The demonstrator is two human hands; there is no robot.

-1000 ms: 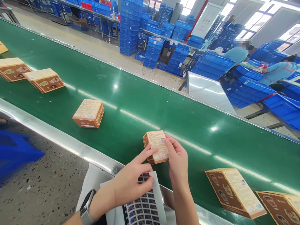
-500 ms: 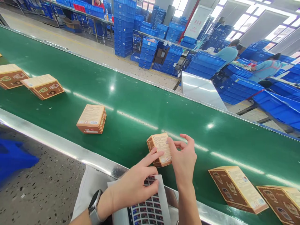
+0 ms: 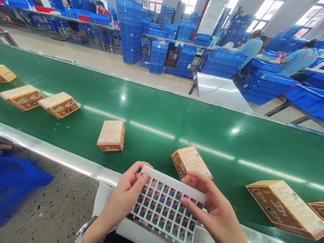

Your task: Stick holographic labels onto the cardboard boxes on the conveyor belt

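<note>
A white sheet of small dark-and-red stickers (image 3: 165, 206) is stretched between my hands over the near edge of the belt. My left hand (image 3: 130, 189) pinches its upper left corner, thumb on top. On the right, my right hand (image 3: 211, 202) grips the other end, with the thumb across the printed rows and the fingers behind. Just beyond the sheet lies a brown and cream carton (image 3: 194, 160), its lower part partly hidden by my right hand. A small coloured sticker shows on its cream face.
A green conveyor belt (image 3: 152, 104) with metal rails crosses the view. Another carton (image 3: 111, 135) lies to the left, several more farther left, and a large carton (image 3: 286, 206) at right. Blue crates (image 3: 130, 33) and seated people (image 3: 253, 45) are beyond.
My hands have left the carton and come back toward me; both now hold the sticker sheet, raised and turned. The cartons appear farther right in view, and the camera has shifted.
</note>
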